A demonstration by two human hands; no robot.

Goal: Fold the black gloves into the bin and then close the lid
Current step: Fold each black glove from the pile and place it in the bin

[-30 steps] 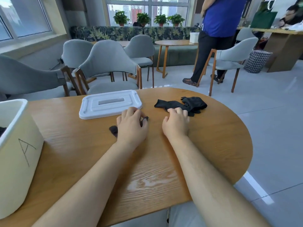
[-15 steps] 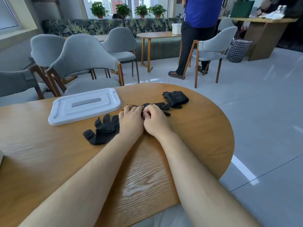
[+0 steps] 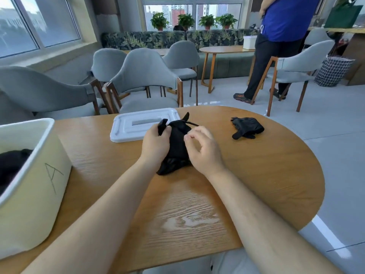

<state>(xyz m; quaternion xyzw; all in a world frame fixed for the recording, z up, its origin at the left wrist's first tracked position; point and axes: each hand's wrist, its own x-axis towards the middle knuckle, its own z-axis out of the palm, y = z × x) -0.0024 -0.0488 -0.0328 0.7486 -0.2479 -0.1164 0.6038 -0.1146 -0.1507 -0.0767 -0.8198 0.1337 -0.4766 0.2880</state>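
Note:
A black glove (image 3: pixel 176 149) is bunched up above the middle of the wooden table (image 3: pixel 256 175). My left hand (image 3: pixel 156 145) grips its upper left part, fingers curled round the fabric. My right hand (image 3: pixel 203 149) is beside it on the right, thumb and forefinger pinched at the glove's edge. A second black glove (image 3: pixel 246 127) lies crumpled at the far right of the table. The cream bin (image 3: pixel 29 184), marked "A", stands at the left with dark cloth inside. Its white lid (image 3: pixel 138 125) lies flat behind the hands.
Grey chairs (image 3: pixel 142 80) stand behind the table. A person in a blue shirt (image 3: pixel 280 36) stands at the back right near another chair and a round table. The table's curved edge drops to the tiled floor on the right.
The glove that lay flat under my hands is now lifted and bunched between them. The view has swung left, bringing the bin back into sight.

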